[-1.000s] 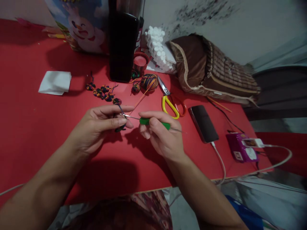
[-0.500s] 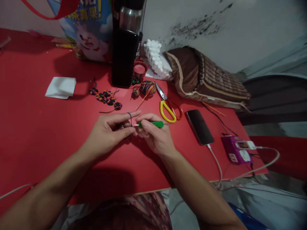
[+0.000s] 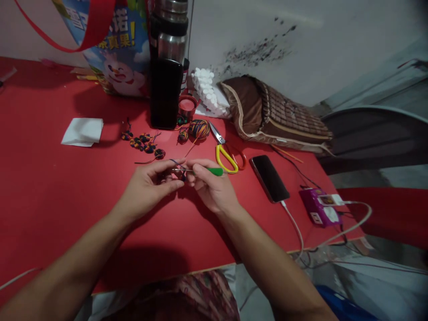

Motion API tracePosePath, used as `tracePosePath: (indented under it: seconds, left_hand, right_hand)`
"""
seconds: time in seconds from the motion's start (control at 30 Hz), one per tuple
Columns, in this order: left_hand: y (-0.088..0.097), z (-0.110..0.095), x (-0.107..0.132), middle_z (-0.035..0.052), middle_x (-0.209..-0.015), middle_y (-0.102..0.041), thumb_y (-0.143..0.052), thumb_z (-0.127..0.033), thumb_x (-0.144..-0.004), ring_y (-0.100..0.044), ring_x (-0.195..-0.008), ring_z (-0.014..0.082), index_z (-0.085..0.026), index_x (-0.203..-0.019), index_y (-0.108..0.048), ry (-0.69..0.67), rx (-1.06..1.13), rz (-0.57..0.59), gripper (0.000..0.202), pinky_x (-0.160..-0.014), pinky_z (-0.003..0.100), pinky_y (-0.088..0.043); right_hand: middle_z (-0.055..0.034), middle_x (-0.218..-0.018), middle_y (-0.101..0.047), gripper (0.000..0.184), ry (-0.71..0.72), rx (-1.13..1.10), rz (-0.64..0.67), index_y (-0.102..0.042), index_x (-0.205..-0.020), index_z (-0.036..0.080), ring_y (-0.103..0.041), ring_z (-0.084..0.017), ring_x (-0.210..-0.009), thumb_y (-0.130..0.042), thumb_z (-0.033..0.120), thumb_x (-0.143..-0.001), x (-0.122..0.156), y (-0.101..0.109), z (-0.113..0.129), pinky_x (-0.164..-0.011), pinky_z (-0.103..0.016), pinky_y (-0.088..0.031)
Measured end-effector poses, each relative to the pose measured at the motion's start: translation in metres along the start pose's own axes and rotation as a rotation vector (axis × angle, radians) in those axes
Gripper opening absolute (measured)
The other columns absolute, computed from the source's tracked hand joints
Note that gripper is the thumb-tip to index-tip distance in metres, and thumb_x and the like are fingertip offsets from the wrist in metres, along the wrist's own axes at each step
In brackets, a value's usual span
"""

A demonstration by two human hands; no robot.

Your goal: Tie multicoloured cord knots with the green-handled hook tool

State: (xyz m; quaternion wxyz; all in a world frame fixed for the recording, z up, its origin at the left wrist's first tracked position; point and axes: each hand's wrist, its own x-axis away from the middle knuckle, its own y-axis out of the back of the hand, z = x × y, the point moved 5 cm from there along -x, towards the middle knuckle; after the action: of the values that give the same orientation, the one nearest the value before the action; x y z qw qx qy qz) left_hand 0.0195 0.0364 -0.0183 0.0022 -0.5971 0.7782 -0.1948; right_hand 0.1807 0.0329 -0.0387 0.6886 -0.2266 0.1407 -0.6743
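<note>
Between my hands, dark yarn [image 3: 182,177] is pinched at the fingertips of my left hand [image 3: 152,180], and a strand of it loops over the left index finger. A crochet hook with a green handle [image 3: 215,171] is gripped in my right hand [image 3: 212,185]; its thin metal shaft points left into the yarn. The small worked piece is mostly hidden by the fingers. Just beyond lie several knotted multicoloured yarn pieces [image 3: 142,141] and a ball of multicoloured yarn [image 3: 199,129], from which a strand runs toward my hands.
Scissors [image 3: 226,158] with yellow and red handles lie right of the yarn ball. A charging phone [image 3: 269,178] and a purple box [image 3: 317,207] are farther right. Behind stand a black phone [image 3: 164,96], a bag [image 3: 123,67] and a brown cushion-like item [image 3: 277,111]. Folded white paper [image 3: 83,132] lies left.
The hook's shaft has shifted left and slightly up, and the strand on my left index finger now slants across toward the hook. The camera view has tilted a little upward and right.
</note>
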Motion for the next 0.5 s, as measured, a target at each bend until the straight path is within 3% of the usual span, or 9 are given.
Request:
tracePosePath:
  seconds: [0.1,0.2,0.33,0.5]
  left_hand:
    - [0.000,0.002,-0.001,0.0024,-0.084,-0.077,-0.096,-0.019,-0.073,-0.063,-0.073,0.0136,-0.025,-0.096,-0.090,-0.011,0.040,-0.008,0.025,-0.069,0.026,-0.054]
    - [0.001,0.005,-0.001,0.0044,-0.090,-0.078,-0.095,-0.022,-0.076,-0.065,-0.075,0.0155,-0.025,-0.105,-0.090,0.008,0.045,-0.013,0.029,-0.071,0.029,-0.056]
    - [0.002,0.000,-0.004,0.0085,-0.102,-0.078,-0.090,-0.029,-0.083,-0.069,-0.092,0.0214,-0.025,-0.104,-0.090,-0.131,-0.192,-0.011,0.021,-0.081,0.032,-0.057]
    - [0.001,-0.009,-0.007,0.0096,-0.108,-0.074,-0.083,-0.027,-0.088,-0.069,-0.103,0.0242,-0.023,-0.106,-0.089,-0.269,-0.393,-0.006,0.019,-0.092,0.033,-0.054]
  right_hand:
    - [0.0044,-0.077,-0.076,0.025,-0.120,-0.207,0.010,-0.083,-0.089,0.024,-0.060,-0.005,-0.062,-0.098,0.036,-0.072,-0.006,0.000,-0.007,-0.060,-0.016,-0.053]
    - [0.0052,-0.076,-0.074,0.026,-0.196,-0.330,-0.040,-0.081,-0.087,0.023,-0.059,-0.005,-0.061,-0.099,0.032,-0.071,-0.008,0.003,-0.014,-0.060,-0.015,-0.056]
    - [0.0047,-0.077,-0.075,0.025,-0.250,-0.407,-0.087,-0.079,-0.085,0.024,-0.057,-0.006,-0.059,-0.099,0.029,-0.071,-0.005,0.001,-0.019,-0.060,-0.017,-0.058]
    - [0.0066,-0.077,-0.074,0.031,-0.247,-0.456,-0.018,-0.082,-0.087,0.028,-0.056,-0.004,-0.059,-0.104,0.035,-0.066,-0.001,-0.004,-0.014,-0.058,-0.014,-0.056]
